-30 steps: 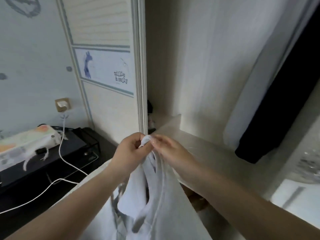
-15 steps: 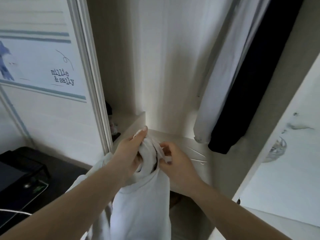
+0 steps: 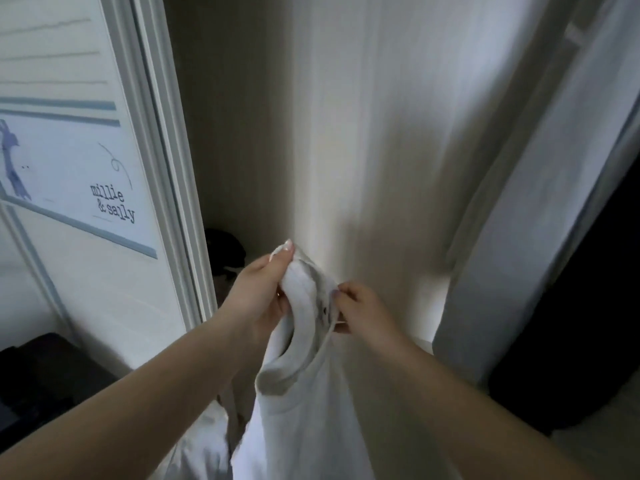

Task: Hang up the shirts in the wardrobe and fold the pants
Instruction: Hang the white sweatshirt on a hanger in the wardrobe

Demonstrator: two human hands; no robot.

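A white shirt (image 3: 311,410) hangs from both my hands in front of the open wardrobe. My left hand (image 3: 258,292) grips the bunched fabric at the shirt's collar, thumb up. My right hand (image 3: 356,306) pinches the other side of the neck opening, beside a thin white edge that may be a hanger; I cannot tell. The shirt's body drops down out of view. Inside the wardrobe (image 3: 311,133) the pale back wall is right behind my hands.
A white garment (image 3: 526,237) and a dark garment (image 3: 588,306) hang at the right inside the wardrobe. The sliding door (image 3: 86,188) with printed lettering stands at the left, its frame (image 3: 162,168) beside my left hand. A dark object (image 3: 223,251) sits low inside.
The view has swung right and up, into the wardrobe. Both hands have lifted the shirt's collar higher and closer to the back wall, and the neck opening has been spread a little.
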